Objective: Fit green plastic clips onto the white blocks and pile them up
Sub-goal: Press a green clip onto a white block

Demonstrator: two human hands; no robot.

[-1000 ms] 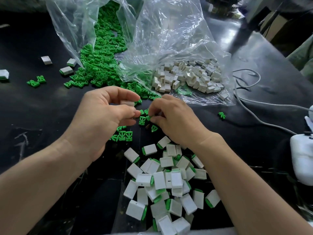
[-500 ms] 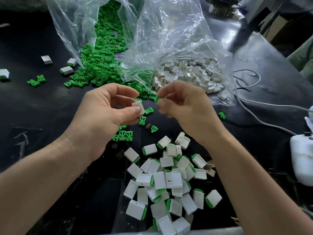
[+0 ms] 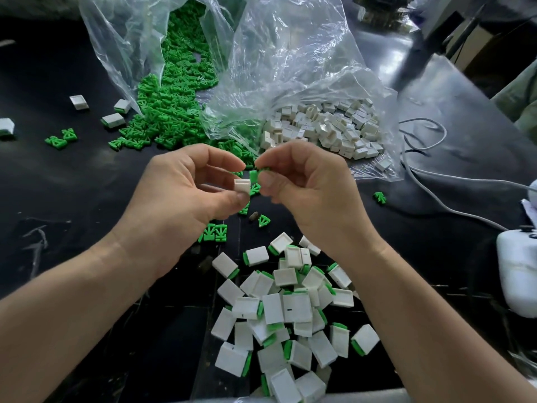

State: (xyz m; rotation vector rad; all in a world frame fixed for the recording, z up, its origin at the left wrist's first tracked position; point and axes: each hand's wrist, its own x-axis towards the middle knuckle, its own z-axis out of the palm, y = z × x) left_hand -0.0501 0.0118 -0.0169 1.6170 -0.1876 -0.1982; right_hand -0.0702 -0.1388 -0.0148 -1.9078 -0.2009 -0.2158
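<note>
Left hand (image 3: 186, 196) pinches block (image 3: 242, 185); right hand (image 3: 302, 184) pinches clip (image 3: 254, 176). Align clip squarely with the opening before pressing.

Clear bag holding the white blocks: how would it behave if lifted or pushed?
Probably floppy: the bag is thin, crumpled film sagging over the blocks. Likely light itself, so a push would crease it rather than slide it. The loose blocks would probably shift inside.
</note>
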